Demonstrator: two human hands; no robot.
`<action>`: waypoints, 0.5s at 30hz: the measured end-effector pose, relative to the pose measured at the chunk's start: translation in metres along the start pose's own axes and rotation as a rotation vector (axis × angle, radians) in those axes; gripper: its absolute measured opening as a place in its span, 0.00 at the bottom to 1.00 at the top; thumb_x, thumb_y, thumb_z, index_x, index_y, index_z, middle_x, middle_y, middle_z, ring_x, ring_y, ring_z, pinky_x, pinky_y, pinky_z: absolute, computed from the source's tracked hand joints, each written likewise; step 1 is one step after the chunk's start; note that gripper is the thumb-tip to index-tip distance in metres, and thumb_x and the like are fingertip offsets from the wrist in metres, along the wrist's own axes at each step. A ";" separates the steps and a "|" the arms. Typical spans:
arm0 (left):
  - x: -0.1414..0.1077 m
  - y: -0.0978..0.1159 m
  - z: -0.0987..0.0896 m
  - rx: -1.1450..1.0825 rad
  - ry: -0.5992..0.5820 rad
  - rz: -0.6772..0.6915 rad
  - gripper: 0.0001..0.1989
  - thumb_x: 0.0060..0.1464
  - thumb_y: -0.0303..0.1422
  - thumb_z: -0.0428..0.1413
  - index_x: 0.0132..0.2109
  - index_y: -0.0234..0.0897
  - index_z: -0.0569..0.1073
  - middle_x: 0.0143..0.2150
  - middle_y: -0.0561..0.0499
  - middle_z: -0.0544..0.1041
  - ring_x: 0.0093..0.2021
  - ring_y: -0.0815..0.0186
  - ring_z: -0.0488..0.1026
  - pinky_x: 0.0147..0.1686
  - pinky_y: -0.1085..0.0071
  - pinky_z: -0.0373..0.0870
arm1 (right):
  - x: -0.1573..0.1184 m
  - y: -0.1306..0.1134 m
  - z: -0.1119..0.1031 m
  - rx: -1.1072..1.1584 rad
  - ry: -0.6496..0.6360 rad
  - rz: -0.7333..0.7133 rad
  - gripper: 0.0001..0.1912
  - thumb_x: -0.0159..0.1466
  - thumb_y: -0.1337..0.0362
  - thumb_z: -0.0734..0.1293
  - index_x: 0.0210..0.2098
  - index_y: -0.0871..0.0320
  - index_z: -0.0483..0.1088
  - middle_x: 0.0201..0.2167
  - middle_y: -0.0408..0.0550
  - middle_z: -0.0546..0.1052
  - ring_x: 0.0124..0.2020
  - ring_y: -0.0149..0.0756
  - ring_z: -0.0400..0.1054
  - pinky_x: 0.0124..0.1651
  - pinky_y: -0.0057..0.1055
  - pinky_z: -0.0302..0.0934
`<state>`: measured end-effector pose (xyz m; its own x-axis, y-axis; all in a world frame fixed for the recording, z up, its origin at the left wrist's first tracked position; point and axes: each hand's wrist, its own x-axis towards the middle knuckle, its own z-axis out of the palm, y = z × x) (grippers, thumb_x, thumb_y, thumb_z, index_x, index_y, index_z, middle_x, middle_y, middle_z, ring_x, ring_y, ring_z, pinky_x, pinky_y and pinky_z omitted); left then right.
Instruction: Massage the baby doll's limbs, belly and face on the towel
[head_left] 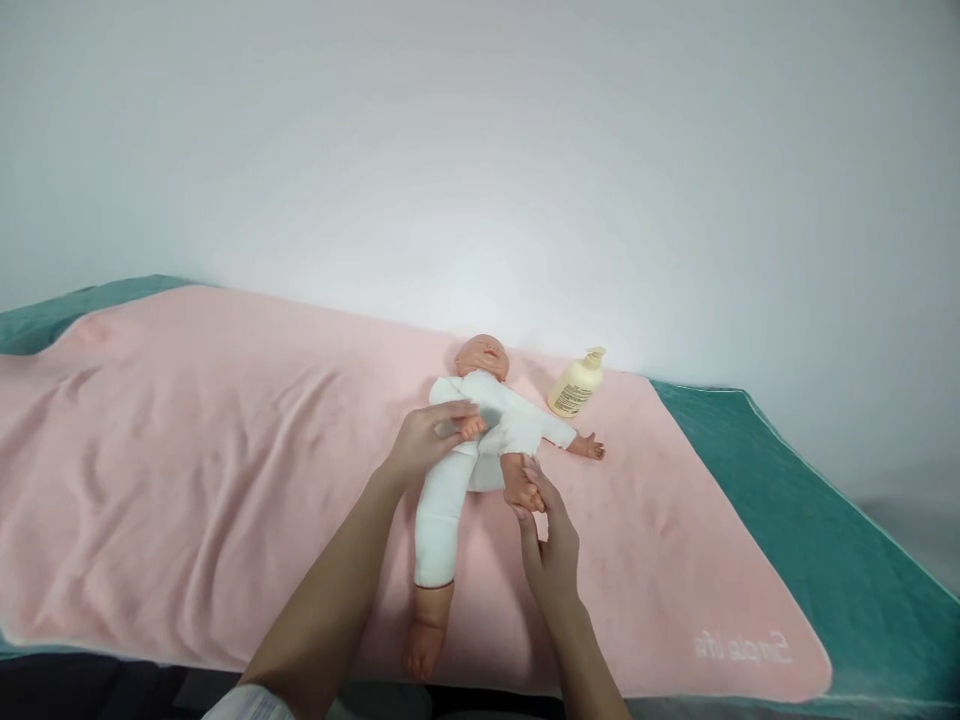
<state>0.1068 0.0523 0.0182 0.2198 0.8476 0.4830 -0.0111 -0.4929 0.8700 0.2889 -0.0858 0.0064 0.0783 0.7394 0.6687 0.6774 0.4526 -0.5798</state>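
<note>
A baby doll [444,510] with a white cloth body lies on its back, its head toward the wall. My left hand [429,437] has its fingers around the doll's small hand [472,428] over the belly. With thumb and fingers, my right hand [549,540] holds the doll's foot [523,484], that leg bent and raised. The doll's other leg stretches toward me, its bare foot [427,640] near the front edge. Its other arm reaches out to the right, ending in an open little hand [589,446].
A pale yellow pump bottle [574,388] stands to the right of the doll's head. Beneath everything is a pink blanket [652,560], wrinkled at the left, over a green cover [795,500]. A plain white wall [480,170] rises behind.
</note>
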 end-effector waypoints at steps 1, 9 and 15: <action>0.001 0.001 -0.002 -0.048 0.069 -0.050 0.16 0.43 0.26 0.65 0.42 0.43 0.81 0.47 0.49 0.80 0.52 0.57 0.75 0.58 0.59 0.66 | -0.005 -0.002 -0.002 -0.001 -0.002 0.000 0.20 0.68 0.67 0.59 0.60 0.55 0.62 0.59 0.54 0.69 0.61 0.44 0.63 0.58 0.43 0.66; 0.013 -0.015 -0.018 -0.400 0.700 -0.126 0.18 0.42 0.29 0.68 0.43 0.35 0.77 0.44 0.46 0.79 0.47 0.60 0.76 0.54 0.60 0.70 | -0.069 -0.002 -0.017 -0.088 -0.054 -0.044 0.23 0.67 0.69 0.60 0.61 0.54 0.61 0.58 0.53 0.70 0.59 0.44 0.65 0.54 0.41 0.69; 0.013 -0.030 -0.035 -0.723 1.022 -0.322 0.06 0.54 0.28 0.62 0.40 0.37 0.75 0.44 0.49 0.76 0.48 0.69 0.75 0.51 0.73 0.72 | -0.126 0.011 -0.011 -0.153 -0.110 -0.091 0.24 0.67 0.68 0.60 0.62 0.52 0.59 0.58 0.51 0.70 0.59 0.44 0.65 0.53 0.41 0.70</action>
<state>0.0761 0.0854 0.0016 -0.5271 0.8306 -0.1800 -0.6898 -0.2944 0.6615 0.2946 -0.1788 -0.0792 -0.0628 0.7531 0.6549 0.7821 0.4448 -0.4364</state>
